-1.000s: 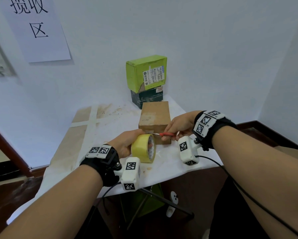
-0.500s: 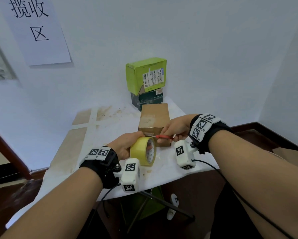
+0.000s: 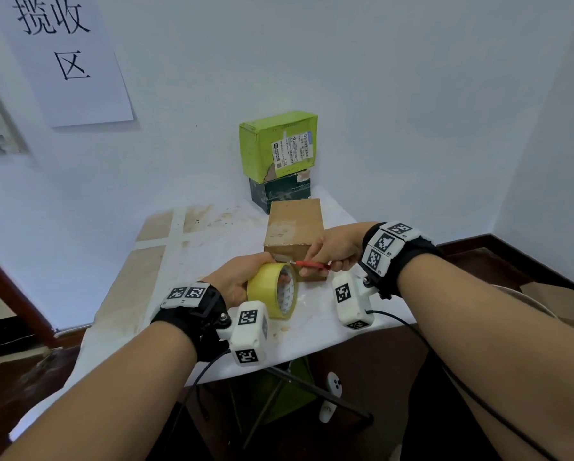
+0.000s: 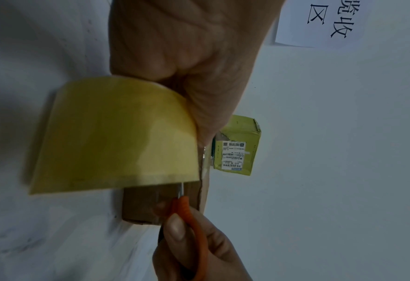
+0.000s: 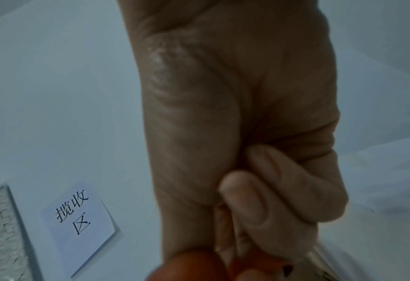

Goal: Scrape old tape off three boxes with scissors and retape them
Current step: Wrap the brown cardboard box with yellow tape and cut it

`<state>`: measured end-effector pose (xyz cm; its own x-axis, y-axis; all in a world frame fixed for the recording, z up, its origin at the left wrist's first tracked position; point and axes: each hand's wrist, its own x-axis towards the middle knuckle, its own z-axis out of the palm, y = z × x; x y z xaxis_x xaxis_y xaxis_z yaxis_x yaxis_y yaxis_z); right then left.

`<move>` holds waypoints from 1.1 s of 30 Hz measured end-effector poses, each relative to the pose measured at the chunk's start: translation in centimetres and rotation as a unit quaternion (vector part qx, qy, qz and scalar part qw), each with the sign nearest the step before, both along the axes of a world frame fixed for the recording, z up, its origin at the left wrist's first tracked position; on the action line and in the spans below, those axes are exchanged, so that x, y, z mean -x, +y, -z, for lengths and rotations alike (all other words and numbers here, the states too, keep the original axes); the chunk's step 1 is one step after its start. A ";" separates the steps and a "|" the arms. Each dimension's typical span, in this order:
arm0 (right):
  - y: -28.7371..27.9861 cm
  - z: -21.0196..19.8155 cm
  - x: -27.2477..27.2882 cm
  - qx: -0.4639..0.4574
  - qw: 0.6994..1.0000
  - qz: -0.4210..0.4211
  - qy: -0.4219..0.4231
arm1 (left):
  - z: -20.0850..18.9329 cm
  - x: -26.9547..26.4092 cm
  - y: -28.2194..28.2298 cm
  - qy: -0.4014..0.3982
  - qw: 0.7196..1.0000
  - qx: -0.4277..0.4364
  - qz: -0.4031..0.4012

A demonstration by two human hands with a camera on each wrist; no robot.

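A person works at a white-covered counter [image 3: 212,247] in the corner of a room, the left hand [image 3: 237,277] wrapped around a yellow tape roll [image 3: 272,291] and the right hand [image 3: 334,249] gripping red-handled scissors [image 3: 312,264]. The roll is held up against the near face of a brown box [image 3: 294,234], apparently so a strip drawn from it stays taut. The scissors come in from the right, their blades reaching the gap between roll and box, which suggests the strip is about to be cut free once it is laid on the cardboard. From the left wrist, the blade [image 4: 181,190] can be seen slipping under the roll's edge, against the box. Two more boxes wait against the wall just behind: a green box [image 3: 277,144] with a shipping label, stacked on a dark box [image 3: 279,193]. A paper sign [image 3: 66,58] with Chinese characters hangs on the wall to the left.
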<state>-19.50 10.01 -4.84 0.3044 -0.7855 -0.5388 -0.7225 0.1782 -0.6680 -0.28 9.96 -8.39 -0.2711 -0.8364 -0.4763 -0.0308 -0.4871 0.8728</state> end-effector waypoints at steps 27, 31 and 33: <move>-0.8 3.5 3.9 0.106 0.931 0.193 0.291 | 0.0 -0.6 -1.2 -0.038 0.997 0.041 0.045; -1.2 3.3 3.7 0.087 0.951 0.202 0.219 | -0.1 -0.6 -1.4 -0.038 0.997 0.042 0.057; -1.4 3.4 3.5 0.098 0.951 0.195 0.221 | -0.1 -0.6 -1.4 -0.045 0.996 0.042 0.058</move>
<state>-23.04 8.61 -8.24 -0.2522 -0.8907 -0.3783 -0.8451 0.3932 -0.3622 0.34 8.58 -8.28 -0.3283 -0.8400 -0.4320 -0.1627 -0.4002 0.9019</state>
